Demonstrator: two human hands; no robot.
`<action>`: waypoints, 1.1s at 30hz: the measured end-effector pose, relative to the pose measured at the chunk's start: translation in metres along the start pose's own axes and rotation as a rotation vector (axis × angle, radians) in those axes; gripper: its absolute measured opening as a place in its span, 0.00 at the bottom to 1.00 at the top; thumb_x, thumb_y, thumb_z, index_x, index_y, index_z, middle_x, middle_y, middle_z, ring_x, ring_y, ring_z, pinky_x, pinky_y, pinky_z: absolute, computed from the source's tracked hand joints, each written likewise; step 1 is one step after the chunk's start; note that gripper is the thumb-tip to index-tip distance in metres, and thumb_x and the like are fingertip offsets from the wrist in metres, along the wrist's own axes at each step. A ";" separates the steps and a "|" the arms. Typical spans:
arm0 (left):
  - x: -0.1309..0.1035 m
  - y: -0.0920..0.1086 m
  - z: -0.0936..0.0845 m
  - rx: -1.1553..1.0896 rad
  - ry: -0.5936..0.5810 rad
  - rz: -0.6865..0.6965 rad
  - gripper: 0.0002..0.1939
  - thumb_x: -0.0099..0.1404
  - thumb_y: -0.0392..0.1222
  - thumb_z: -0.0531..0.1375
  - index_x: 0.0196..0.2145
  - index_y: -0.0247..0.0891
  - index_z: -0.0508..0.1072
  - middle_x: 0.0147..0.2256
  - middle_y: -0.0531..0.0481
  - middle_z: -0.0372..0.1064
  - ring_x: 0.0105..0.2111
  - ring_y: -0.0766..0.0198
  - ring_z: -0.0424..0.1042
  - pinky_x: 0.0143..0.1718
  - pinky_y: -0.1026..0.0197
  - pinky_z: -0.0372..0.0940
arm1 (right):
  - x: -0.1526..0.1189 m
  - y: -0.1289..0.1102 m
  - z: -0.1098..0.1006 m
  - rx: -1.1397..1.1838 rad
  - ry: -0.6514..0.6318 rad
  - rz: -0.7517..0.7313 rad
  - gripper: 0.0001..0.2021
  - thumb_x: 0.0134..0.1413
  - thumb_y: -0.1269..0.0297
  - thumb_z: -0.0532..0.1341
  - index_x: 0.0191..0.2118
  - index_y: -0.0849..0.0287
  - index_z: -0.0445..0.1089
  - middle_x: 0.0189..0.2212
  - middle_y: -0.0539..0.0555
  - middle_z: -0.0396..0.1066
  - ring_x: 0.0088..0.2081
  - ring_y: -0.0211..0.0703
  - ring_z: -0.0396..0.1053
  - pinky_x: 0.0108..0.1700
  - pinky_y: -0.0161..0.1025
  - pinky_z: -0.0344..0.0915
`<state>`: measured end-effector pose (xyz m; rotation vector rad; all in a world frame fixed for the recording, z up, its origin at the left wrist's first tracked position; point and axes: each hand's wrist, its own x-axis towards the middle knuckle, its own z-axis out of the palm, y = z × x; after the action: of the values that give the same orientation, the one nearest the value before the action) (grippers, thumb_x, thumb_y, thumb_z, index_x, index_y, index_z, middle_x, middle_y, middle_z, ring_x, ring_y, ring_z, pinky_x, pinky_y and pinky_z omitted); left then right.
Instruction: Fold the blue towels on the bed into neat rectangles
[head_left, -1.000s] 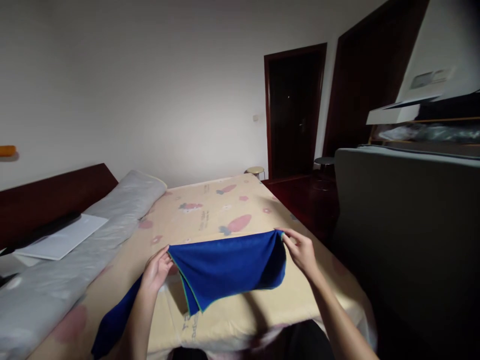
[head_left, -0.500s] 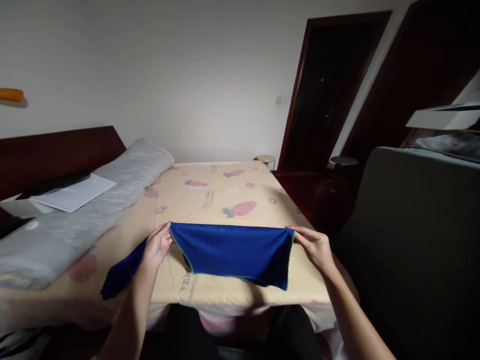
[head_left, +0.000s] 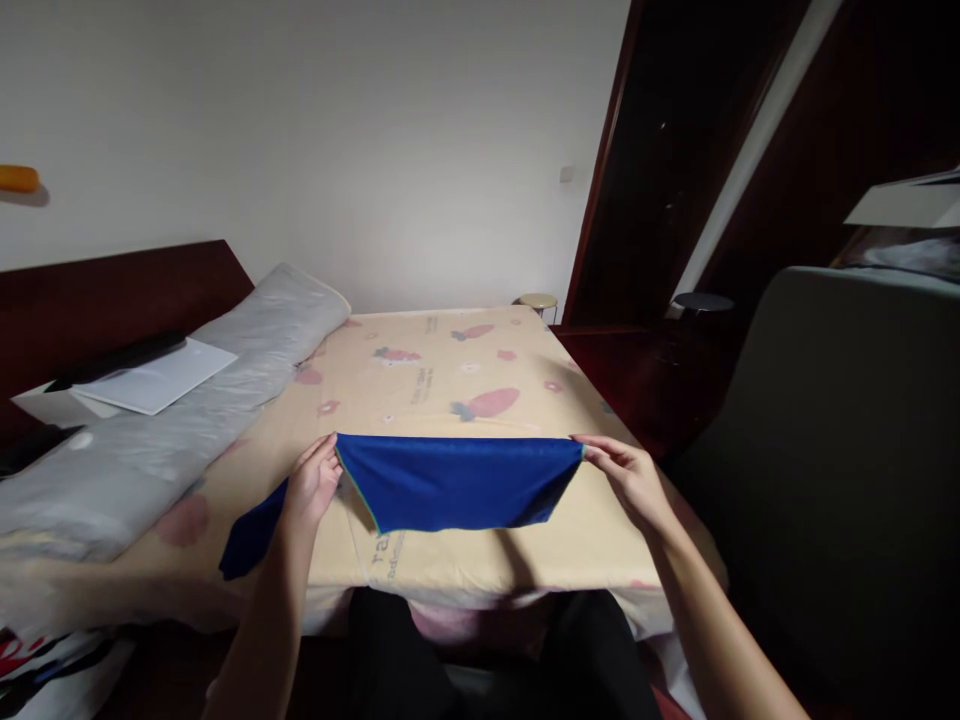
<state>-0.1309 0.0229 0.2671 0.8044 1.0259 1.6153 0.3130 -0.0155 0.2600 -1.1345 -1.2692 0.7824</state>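
A blue cloth point(head_left: 457, 485) with green-stitched edges is stretched between my two hands above the near part of the bed. My left hand point(head_left: 313, 478) pinches its upper left corner between thumb and fingers. At the upper right corner, my right hand point(head_left: 626, 470) grips the fabric the same way. The top edge is taut and nearly level, while the lower part hangs down toward the sheet. Another piece of blue cloth point(head_left: 251, 535) lies on the bed, partly hidden behind my left forearm.
The bed point(head_left: 420, 400) has a cream sheet with a carrot print. A grey rolled quilt or pillow point(head_left: 247, 360) runs along the dark headboard, with a white flat object point(head_left: 157, 375) on it. Two stools, one pale point(head_left: 538, 300) and one dark point(head_left: 703, 302), stand beyond. A dark chair back point(head_left: 840, 430) rises at right.
The cloth is pulled tighter, and its lower right corner, which hung down before, now sits higher and folded under. My view has shifted slightly.
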 end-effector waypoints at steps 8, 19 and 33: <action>-0.005 0.003 0.006 0.050 0.017 0.032 0.13 0.47 0.41 0.69 0.29 0.38 0.70 0.28 0.51 0.71 0.31 0.64 0.73 0.33 0.64 0.66 | -0.005 -0.013 0.003 0.039 0.117 0.008 0.19 0.37 0.49 0.71 0.34 0.57 0.78 0.31 0.57 0.78 0.34 0.49 0.75 0.38 0.43 0.71; -0.007 0.003 0.007 0.094 0.113 0.239 0.15 0.46 0.46 0.70 0.28 0.37 0.72 0.25 0.56 0.65 0.26 0.71 0.65 0.29 0.68 0.61 | -0.014 -0.030 -0.003 -0.256 0.138 -0.098 0.20 0.40 0.46 0.69 0.35 0.58 0.77 0.32 0.57 0.78 0.33 0.50 0.74 0.37 0.43 0.71; -0.007 0.004 0.007 0.135 0.123 0.294 0.15 0.49 0.47 0.68 0.31 0.36 0.74 0.31 0.52 0.71 0.29 0.69 0.66 0.28 0.68 0.58 | -0.018 -0.034 0.001 -0.558 0.251 -0.308 0.17 0.49 0.44 0.62 0.29 0.53 0.74 0.33 0.54 0.74 0.38 0.50 0.72 0.43 0.45 0.66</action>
<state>-0.1241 0.0175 0.2735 0.9932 1.1554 1.8782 0.3045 -0.0419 0.2859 -1.3787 -1.4407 0.0433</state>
